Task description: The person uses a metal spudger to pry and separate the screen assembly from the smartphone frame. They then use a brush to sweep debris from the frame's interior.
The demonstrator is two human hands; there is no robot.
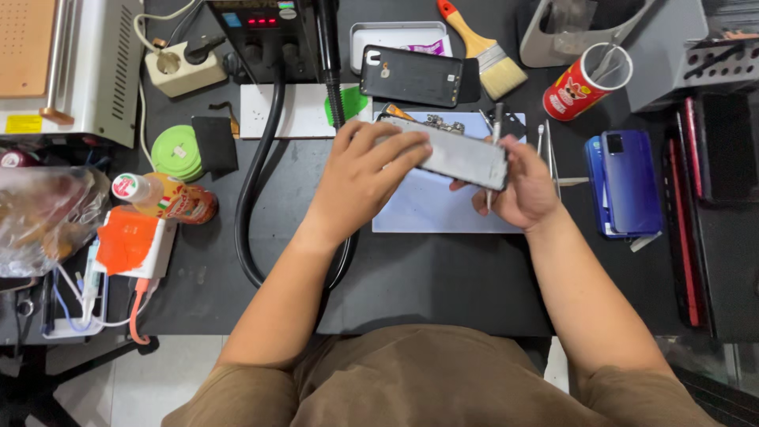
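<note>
phone btwn both hands, above mat

Dark black workbench, crowded along the far edge. Lying on it: a pale blue work mat near the middle, a thick black hose curving down the left, a green tape roll, a capped bottle on its side, a white power strip, a paintbrush (orange handle, pale bristles), a red can holding tools, and blue phones stacked at the right.
</note>
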